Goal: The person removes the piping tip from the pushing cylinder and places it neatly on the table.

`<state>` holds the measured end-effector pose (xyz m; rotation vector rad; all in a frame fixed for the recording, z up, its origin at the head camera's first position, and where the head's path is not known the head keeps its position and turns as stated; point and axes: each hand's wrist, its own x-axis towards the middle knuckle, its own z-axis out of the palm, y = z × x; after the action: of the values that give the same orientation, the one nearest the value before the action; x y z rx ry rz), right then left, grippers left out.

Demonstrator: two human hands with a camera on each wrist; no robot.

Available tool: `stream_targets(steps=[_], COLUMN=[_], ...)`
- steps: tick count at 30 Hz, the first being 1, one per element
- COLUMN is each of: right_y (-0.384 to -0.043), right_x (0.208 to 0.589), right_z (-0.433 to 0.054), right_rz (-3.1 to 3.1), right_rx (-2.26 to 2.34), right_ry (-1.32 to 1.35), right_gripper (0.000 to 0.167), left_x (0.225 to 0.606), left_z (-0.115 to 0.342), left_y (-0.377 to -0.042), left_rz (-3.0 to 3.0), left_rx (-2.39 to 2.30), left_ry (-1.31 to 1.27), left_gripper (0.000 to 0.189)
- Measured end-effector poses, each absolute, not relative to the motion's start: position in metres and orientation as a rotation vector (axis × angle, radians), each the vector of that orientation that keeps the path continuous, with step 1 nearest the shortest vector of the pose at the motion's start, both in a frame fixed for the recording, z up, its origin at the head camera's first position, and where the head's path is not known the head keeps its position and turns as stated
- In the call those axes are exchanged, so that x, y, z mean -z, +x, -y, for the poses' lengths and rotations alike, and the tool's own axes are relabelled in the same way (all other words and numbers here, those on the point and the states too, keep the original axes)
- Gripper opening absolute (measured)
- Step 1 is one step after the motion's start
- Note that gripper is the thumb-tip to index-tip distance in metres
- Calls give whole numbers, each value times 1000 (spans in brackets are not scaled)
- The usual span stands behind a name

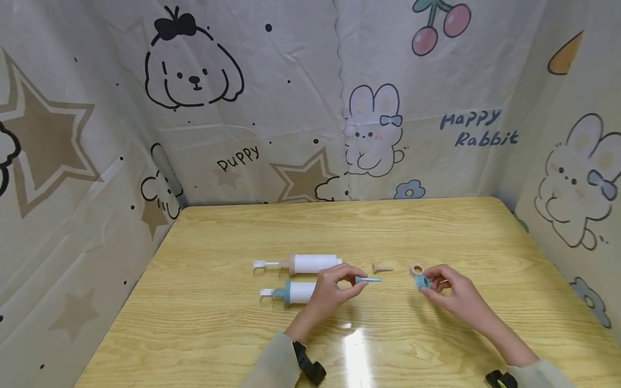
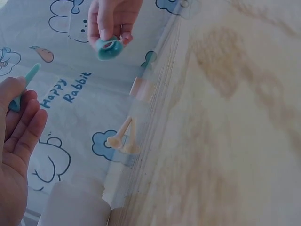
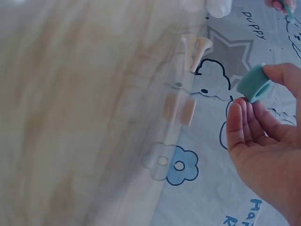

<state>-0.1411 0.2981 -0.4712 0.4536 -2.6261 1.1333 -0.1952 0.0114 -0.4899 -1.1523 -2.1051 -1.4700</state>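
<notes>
My left hand (image 1: pixel 333 286) pinches a small teal tapered stick (image 1: pixel 372 279) between thumb and fingertips; its wider end is at the fingers and its thin end points right. In my right hand (image 1: pixel 453 291), a teal ring-shaped cap (image 3: pixel 254 82) is held between thumb and fingers, its opening visible. Both hands are raised above the table, apart from each other. Between them lies a beige tapered stick (image 1: pixel 384 268), with a beige ring (image 1: pixel 412 269) close behind the teal cap. My left hand partly hides a white bottle (image 1: pixel 302 292) with a teal collar (image 1: pixel 288 292).
Behind it lies another white bottle (image 1: pixel 315 263) with a beige collar (image 1: pixel 292 264). White brush-like tips (image 1: pixel 259 264) point left from both. The wooden table (image 1: pixel 204 334) is enclosed by a printed cloth (image 1: pixel 291 118) at back and sides.
</notes>
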Motion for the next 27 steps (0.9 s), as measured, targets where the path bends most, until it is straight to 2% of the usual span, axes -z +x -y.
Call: stream_targets(steps=[8,27], right_y=[-147,-151], right_x=[474,480], right_z=[-303,-312], right_rz=[2760,2994], right_rx=[-968,-926], right_ry=[538,598], right_gripper=[25,24], left_x=[491,485], left_z=[-13,-25], left_y=[-195,-191], left_rz=[2095,2177], left_rx=[1474,1367], left_ry=[-1183,-1299], left_gripper=[11,9])
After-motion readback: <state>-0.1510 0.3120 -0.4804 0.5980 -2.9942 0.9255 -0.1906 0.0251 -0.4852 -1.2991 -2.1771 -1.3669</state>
